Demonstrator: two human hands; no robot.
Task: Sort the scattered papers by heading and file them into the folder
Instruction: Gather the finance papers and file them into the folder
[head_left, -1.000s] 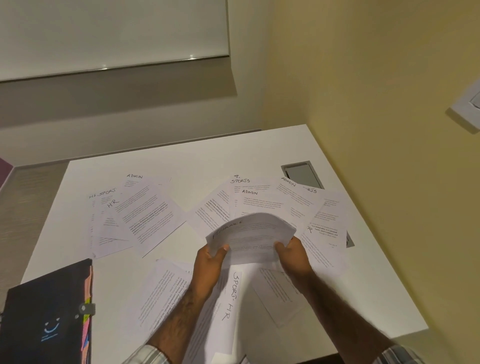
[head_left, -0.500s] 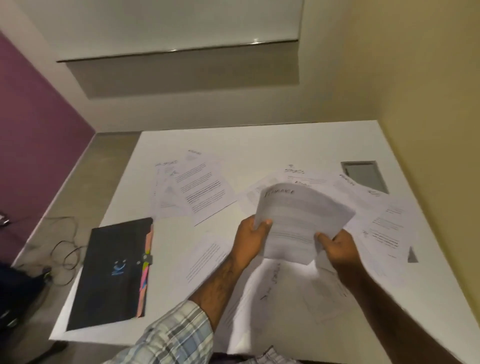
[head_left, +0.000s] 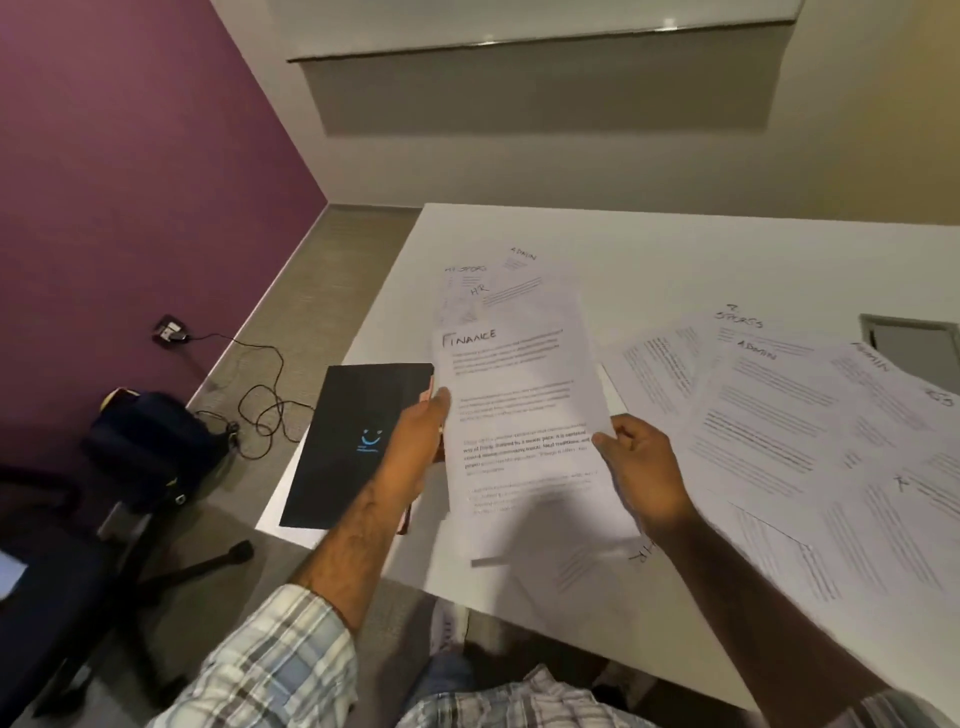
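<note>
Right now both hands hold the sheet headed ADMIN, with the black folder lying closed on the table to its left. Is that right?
Not quite. The sheet held by the left hand and the right hand is headed FINANCE, not ADMIN; the head view shows the handwritten heading at its top. The rest holds: the black folder lies closed on the table to its left.

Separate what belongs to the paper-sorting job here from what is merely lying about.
Belongs to the job:
FINANCE sheet, held by left hand and right hand
black folder, closed on the table
scattered papers headed ADMIN, SPORTS, HR

Just lying about:
office chair
dark bag
floor cable
</note>
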